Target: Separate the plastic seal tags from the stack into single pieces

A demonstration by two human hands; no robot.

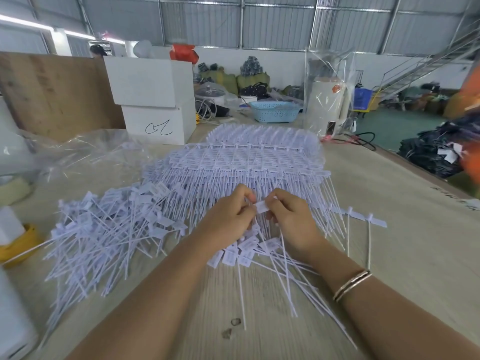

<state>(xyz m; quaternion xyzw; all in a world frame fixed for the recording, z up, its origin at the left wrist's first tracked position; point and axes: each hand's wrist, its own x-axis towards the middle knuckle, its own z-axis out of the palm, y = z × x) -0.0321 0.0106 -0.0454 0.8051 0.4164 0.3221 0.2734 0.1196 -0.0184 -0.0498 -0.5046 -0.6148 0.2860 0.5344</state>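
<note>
A big stack of joined white plastic seal tags [254, 157] lies across the middle of the table, tails pointing toward me. My left hand [231, 216] and my right hand [288, 219] meet at its near edge and pinch a white seal tag [262, 206] between their fingertips. A row of joined tags [244, 252] hangs below my hands, their tails spread over the table. A loose pile of single tags [111, 224] lies to the left. Two more tags [368, 222] lie at the right.
Two stacked white boxes [155, 105] and a brown board [52, 92] stand at the back left. A clear plastic bag [85, 149] lies left of the stack. A blue basket [275, 111] and a bagged white appliance [327, 105] sit behind. A yellow tape roll [18, 245] lies far left.
</note>
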